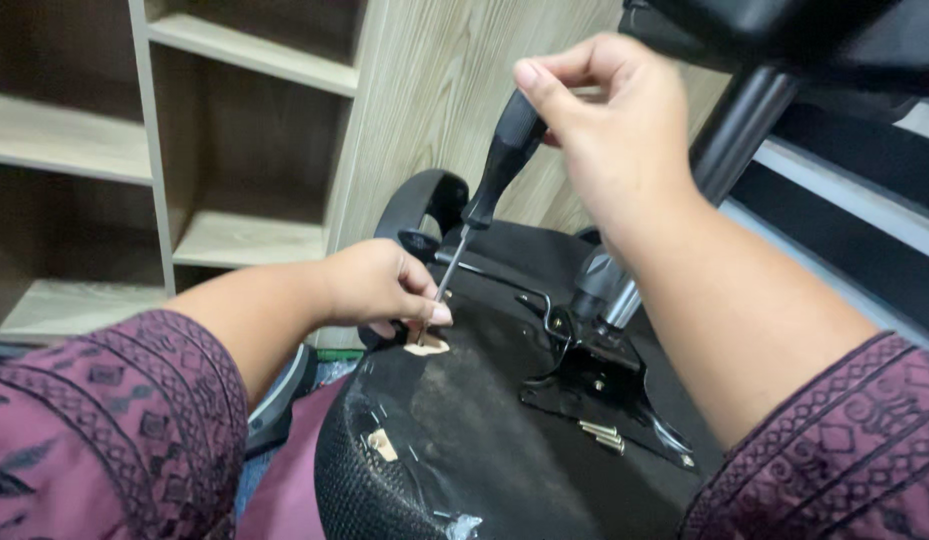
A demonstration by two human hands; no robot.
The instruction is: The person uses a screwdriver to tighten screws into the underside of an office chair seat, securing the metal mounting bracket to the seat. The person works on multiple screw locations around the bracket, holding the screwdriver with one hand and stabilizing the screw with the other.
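— Wooden shelves (214, 150) fill the upper left of the frame, and a pale wood panel (454, 90) stands behind your hands. What do you work on?

— You work on the underside of a black chair seat (454, 420), in the lower middle of the frame. Its metal mounting plate (594, 385) sits right of centre, with the chair column (609, 285) rising from it toward the upper right.

— Where is the screwdriver?

— Your right hand (614, 125), in the upper middle, is closed around the top of the black screwdriver (489, 190) handle. The tool leans down and to the left, and its thin shaft ends at a small pale patch (426, 345) on the seat edge.

— And your left hand?

— Your left hand (379, 285) is at centre left, below the right hand. Its fingers are curled, and the thumb and fingertips pinch close around the shaft near the tip. A black armrest (424, 205) is just behind it.
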